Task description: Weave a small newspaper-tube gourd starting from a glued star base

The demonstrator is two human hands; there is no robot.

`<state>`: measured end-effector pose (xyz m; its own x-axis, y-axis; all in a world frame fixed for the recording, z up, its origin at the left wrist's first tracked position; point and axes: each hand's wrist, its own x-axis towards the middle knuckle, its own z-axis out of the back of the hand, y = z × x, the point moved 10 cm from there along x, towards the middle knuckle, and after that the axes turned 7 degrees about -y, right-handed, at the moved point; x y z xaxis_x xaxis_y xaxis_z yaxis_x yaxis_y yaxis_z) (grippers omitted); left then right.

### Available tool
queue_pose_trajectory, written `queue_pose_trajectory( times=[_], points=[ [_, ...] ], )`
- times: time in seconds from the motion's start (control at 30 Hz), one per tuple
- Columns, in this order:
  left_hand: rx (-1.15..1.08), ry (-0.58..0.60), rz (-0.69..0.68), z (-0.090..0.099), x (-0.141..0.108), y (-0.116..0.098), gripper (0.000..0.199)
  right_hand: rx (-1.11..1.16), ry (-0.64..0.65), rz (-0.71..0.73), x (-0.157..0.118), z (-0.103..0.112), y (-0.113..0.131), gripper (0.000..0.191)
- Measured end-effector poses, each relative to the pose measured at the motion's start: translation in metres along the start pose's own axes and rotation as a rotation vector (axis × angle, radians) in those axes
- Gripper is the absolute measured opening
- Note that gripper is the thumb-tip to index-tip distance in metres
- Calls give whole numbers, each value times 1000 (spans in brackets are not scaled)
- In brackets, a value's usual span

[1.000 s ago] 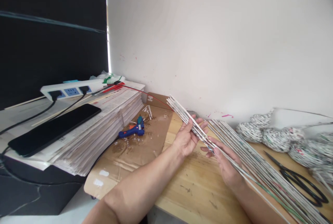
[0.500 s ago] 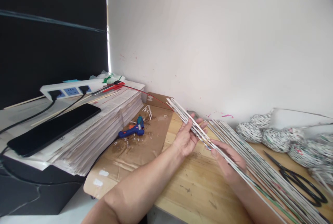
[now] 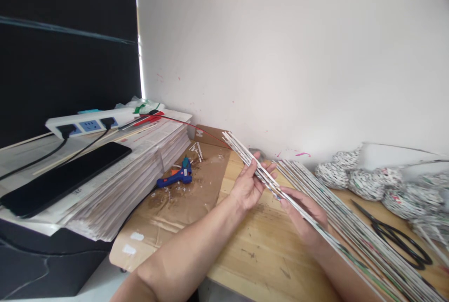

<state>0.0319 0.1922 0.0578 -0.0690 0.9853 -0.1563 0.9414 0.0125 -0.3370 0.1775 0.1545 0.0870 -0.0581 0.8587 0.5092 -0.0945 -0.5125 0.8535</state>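
Observation:
Several thin rolled paper sticks [image 3: 242,148] slant from the centre down to the lower right, held above the wooden table. My left hand [image 3: 249,185] is under them with the thumb over the top, gripping them near their upper ends. Farther down the same sticks, my right hand [image 3: 304,213] pinches them between thumb and fingers. A wider row of paper sticks [image 3: 336,213] lies on the table to the right, partly behind my right hand and forearm.
Black scissors [image 3: 393,236] and woven paper pieces [image 3: 368,184] are at the right. A blue glue gun [image 3: 175,178] rests on brown cardboard [image 3: 168,222]. The newspaper stack [image 3: 154,157] at the left bears a phone [image 3: 70,176] and power strip [image 3: 91,122].
The whole view has shifted slightly, with most things a little farther left. Both hands keep nearly the same hold on the sticks.

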Motion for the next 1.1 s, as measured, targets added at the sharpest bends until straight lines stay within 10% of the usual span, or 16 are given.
queue_pose_trajectory(
  times=[0.4,0.6,0.7,0.87,1.1],
  points=[
    [-43,-13,-30,1,3,-9,13,590,145,-651,-18,-40,-44,42],
    [-77,-61,-6,2,2,-11,8,260,326,-940,-75,-58,-20,41],
    [-63,-59,22,3,-1,-2,8,-108,629,-705,-79,-58,34,36],
    [6,-13,53,1,-7,19,12,-595,451,49,14,-46,141,22],
    [43,80,97,-8,-18,30,17,-898,469,177,118,-112,101,58]
  ],
)
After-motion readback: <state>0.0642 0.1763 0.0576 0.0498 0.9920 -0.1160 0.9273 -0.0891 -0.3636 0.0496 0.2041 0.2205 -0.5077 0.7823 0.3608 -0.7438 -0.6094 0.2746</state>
